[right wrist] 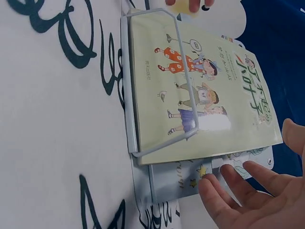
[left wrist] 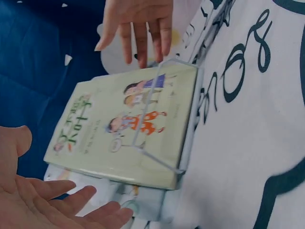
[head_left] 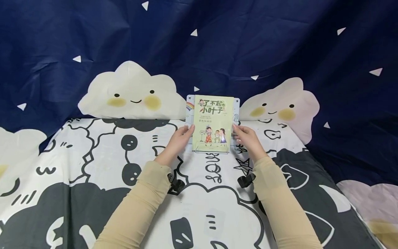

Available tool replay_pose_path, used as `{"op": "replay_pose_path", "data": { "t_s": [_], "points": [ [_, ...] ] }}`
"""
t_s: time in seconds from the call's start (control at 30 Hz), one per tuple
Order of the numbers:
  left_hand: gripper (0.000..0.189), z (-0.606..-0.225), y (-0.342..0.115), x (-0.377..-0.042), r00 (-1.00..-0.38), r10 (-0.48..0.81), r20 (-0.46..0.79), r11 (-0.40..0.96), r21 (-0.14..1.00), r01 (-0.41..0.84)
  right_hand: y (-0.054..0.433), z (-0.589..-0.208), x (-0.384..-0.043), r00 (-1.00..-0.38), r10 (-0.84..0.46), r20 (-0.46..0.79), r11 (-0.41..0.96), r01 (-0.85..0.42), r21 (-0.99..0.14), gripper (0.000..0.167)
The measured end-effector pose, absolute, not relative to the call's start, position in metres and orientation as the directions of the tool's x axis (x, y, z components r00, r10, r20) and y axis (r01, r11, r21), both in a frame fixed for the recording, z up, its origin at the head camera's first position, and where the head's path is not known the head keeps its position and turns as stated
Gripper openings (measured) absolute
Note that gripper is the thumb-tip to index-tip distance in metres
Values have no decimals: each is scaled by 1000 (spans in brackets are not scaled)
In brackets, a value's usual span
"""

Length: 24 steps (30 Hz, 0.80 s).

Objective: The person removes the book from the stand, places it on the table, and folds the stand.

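A pale green book point(head_left: 212, 121) with cartoon children on its cover stands tilted back on a light blue book stand point(head_left: 189, 119). A thin wire holder point(right wrist: 194, 107) crosses the front of the book's lower part. At the book's left side is my left hand point(head_left: 181, 138), palm facing it, its fingers spread loosely in the left wrist view. My right hand point(head_left: 247, 138) is at the opposite side, fingers extended and slightly bent beside the stand's edge in the right wrist view. Neither hand grips the book.
A black, white and grey patterned cloth point(head_left: 199, 214) covers the surface under the stand. Behind it hangs a dark blue curtain point(head_left: 233, 52) with white triangles and smiling clouds. A small black device point(head_left: 176, 185) is on the left wrist, another point(head_left: 246, 180) on the right.
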<state>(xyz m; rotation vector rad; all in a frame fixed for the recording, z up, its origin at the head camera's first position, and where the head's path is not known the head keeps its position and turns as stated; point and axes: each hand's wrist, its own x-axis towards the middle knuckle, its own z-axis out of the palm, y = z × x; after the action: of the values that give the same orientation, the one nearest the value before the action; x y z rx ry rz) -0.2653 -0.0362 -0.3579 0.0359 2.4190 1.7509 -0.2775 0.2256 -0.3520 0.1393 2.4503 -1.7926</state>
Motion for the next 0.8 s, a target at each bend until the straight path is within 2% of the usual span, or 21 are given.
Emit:
{"op": "replay_pose_path", "data": {
  "t_s": [0.2, 0.8],
  "points": [
    [79, -368, -27, -269, -976, 112, -187, 189, 968, -164, 217, -357, -282, -984, 30, -178, 239, 180, -954, 73],
    [71, -379, -17, -269, -963, 154, -220, 191, 963, -189, 198, -354, -279, -960, 136, -243, 255, 271, -928, 60]
  ]
}}
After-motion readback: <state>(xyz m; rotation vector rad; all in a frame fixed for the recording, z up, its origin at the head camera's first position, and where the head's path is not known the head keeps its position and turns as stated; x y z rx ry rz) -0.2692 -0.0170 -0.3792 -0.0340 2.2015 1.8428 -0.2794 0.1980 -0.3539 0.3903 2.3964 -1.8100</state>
